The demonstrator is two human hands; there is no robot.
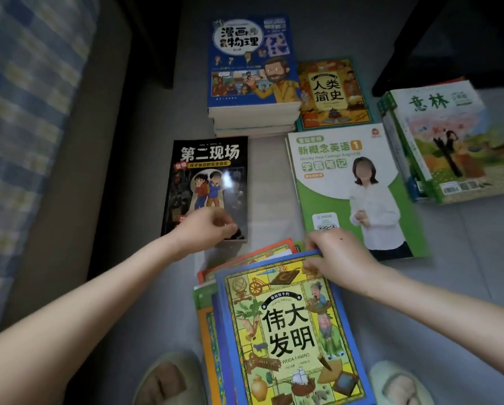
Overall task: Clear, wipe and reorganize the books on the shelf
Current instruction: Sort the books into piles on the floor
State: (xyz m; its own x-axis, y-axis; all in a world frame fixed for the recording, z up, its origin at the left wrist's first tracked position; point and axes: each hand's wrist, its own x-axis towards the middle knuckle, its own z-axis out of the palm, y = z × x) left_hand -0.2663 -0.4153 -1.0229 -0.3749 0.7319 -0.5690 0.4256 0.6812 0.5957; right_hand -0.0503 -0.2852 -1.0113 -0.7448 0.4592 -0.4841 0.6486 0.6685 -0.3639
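Books laid on floor (145, 135).
The "WEIDA FAMING" book (288, 331) atop the near stack (206, 317) is pinched by the right hand (338, 252); the black "第二现场" book (209, 176) is gripped at its lower edge by the left hand (206, 226).

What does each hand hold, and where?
The right hand pinches the blue-bordered book at its far right corner. The left hand touches the black book near its bottom edge; a grip cannot be told.
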